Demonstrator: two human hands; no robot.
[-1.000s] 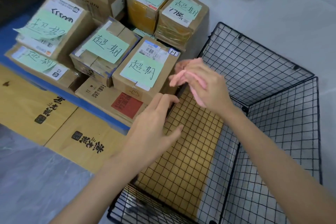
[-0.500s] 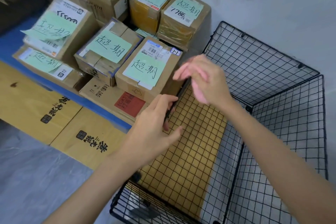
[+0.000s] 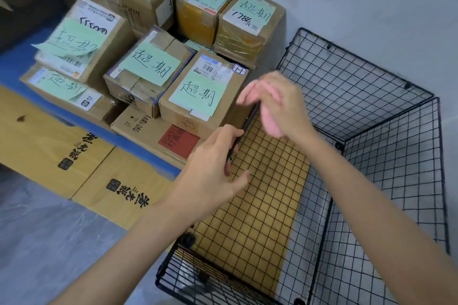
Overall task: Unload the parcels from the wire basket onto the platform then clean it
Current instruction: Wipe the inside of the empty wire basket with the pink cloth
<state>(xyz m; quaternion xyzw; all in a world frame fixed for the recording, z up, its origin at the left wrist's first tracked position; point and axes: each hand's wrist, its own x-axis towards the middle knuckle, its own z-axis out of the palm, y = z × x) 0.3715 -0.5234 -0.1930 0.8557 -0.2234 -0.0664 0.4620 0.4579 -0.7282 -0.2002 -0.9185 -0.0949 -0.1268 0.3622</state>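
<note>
Basket (image 3: 359, 96) sits on the floor (image 3: 37, 242), spreading below and to the right of both hands, its left panel beside the platform (image 3: 138, 143). Left hand (image 3: 213, 168): fingers curled over that panel's top rim, gripping it. Right hand (image 3: 282, 104), just beyond the left along the same rim: clenched round a pink cloth (image 3: 269, 121) held at the wire. Parcels (image 3: 148, 67) stacked on the platform, left of and beyond the hands, with green labels (image 3: 198, 96). Nearest parcel lies just beside the right fingers; contact cannot be told.

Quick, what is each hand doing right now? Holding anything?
Left hand: grips the rim of the wire basket.
Right hand: holds a pink cloth at that same rim.
</note>
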